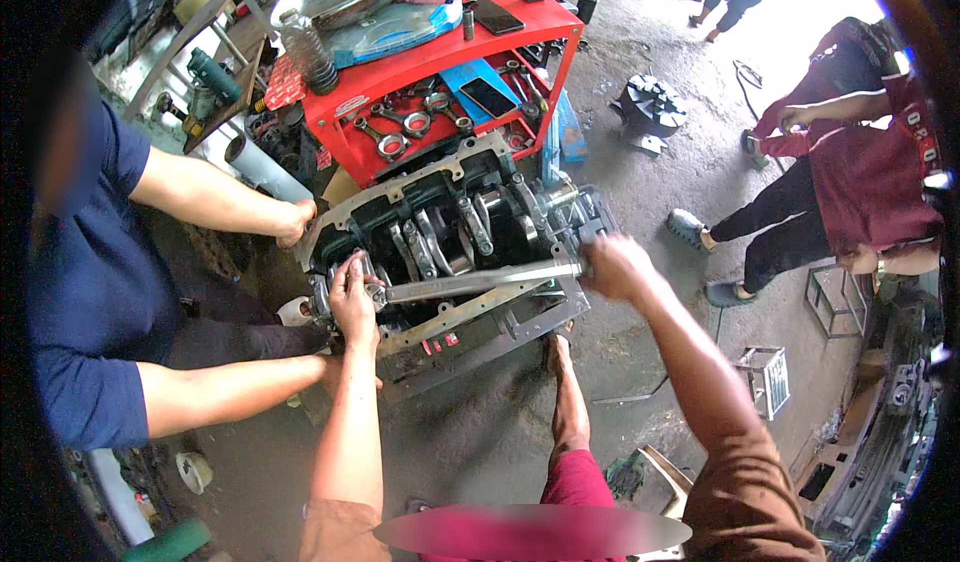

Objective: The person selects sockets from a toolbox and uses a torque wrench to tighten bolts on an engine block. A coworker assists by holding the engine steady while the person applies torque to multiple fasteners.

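A grey engine block (pixel 448 174) stands in front of me with its open side up, the crankshaft (pixel 458 264) and bearing caps showing inside. Across it lies a long silver torque wrench (pixel 470 282), its head at the block's left end. My left hand (pixel 352 300) is closed around that head. At the other end, over the block's right side, my right hand (pixel 620 267) grips the handle, slightly blurred. What the wrench head sits on is hidden by my fingers. A co-worker's hand (pixel 296 224) touches the block's left end; the co-worker's other hand is partly behind my left forearm.
A red tool cart (pixel 400 87) behind the block carries connecting rods (pixel 390 144), phones (pixel 487 99) and a bottle (pixel 308 52). On the floor lie a dark round machine part (pixel 652 110) and a small metal frame (pixel 765 380). Another person (pixel 865 177) stands at right.
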A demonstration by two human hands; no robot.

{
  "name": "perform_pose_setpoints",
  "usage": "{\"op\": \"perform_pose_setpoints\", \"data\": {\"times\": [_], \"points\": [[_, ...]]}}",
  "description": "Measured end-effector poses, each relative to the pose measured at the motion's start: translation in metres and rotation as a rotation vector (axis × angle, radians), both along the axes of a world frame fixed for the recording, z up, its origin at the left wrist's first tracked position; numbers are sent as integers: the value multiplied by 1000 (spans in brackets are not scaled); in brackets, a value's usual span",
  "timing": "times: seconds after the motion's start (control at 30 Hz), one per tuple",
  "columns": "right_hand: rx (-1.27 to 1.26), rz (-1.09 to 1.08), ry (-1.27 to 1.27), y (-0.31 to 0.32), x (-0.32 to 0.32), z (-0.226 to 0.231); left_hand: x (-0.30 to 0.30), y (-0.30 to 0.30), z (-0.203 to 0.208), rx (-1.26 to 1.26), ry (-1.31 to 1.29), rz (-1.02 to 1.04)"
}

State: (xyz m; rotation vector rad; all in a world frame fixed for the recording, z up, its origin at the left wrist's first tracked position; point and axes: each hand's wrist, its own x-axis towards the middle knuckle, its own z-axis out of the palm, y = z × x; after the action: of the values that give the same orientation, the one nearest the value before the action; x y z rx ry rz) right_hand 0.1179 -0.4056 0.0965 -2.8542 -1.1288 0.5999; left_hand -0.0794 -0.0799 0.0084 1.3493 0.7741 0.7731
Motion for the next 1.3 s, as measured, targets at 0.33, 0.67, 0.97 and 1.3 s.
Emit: {"op": "perform_pose_setpoints", "data": {"times": [0.33,0.67,0.97,1.3], "points": [[-184,36,140,10,3,7,3,-3,1,-28,103,129],[184,-276,-359,-20,-108,-26,22,-6,-5,-167,-5,388],[220,-544,-458,-19,-261,-29,15,16,-9,-55,-28,-3],[222,-588,-584,0,-331,-38,16,18,-8,-91,-110,-154]]}}
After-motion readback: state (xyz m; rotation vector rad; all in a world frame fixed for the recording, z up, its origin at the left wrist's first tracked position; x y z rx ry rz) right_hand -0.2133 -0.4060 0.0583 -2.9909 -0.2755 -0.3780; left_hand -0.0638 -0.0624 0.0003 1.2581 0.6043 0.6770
